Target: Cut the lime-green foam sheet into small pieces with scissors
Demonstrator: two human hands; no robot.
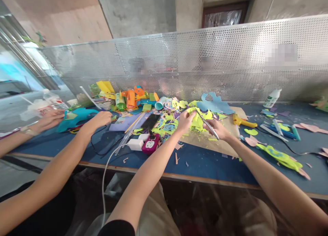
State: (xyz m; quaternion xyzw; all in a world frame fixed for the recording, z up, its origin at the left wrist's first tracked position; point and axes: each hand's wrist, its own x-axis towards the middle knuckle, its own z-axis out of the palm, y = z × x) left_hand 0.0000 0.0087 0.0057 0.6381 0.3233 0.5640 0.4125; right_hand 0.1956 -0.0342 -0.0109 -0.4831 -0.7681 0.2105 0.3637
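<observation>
My left hand [186, 120] is closed, pinching a yellow-green sheet piece [191, 110] above a heap of cut scraps. Close on its right, my right hand [217, 128] wraps its fingers round a slim silver tool [210, 127]. The tool slants from the lower right up to the yellow-green piece, its far end at or very near that piece. Its exact kind is too blurred to make out. Beneath both hands lie yellow-green scraps [203, 123] and a brown paper sheet [207, 143].
At left, a co-worker's hands [101, 119] are by a teal cutout [77, 117]. A magenta power socket [151, 143], white charger [135, 144] and phone [150, 121] lie near my left forearm. A yellow glue gun [243, 121] and white bottle [272, 98] stand right. Perforated metal panel [179, 65] behind.
</observation>
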